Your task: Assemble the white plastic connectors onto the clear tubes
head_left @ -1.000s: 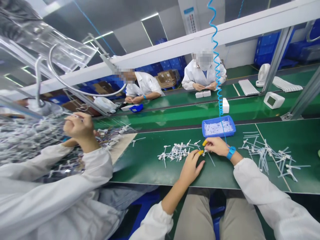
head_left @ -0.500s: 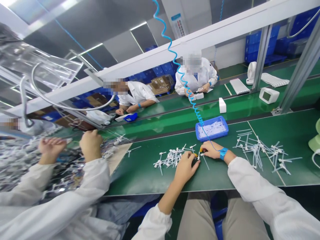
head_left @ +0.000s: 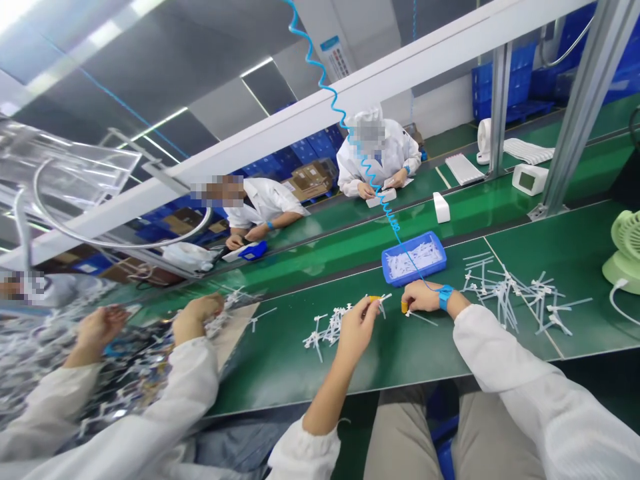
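In the head view, a white-headed strip (head_left: 385, 297) is pinched between the fingers of the left hand (head_left: 356, 327), at the centre of the frame, raised above the green tabletop (head_left: 300, 373). A second strip (head_left: 424, 321), just right of centre, is gripped at its white head by the fingers of the right hand (head_left: 421, 297), its tail being pointed toward the lower right. A yellow cover is worn on a fingertip of each hand, and a blue wristband (head_left: 444, 297) on the right wrist.

Beside the left hand, partly hidden by it, a pile of strips (head_left: 327, 328) is seen; a looser group of strips (head_left: 507, 300) is spread at the right of the frame. Above the right hand, small white pieces (head_left: 407, 261) are held in a blue tray (head_left: 420, 274). At the far right edge, a green fan (head_left: 627, 245) is partly shown.
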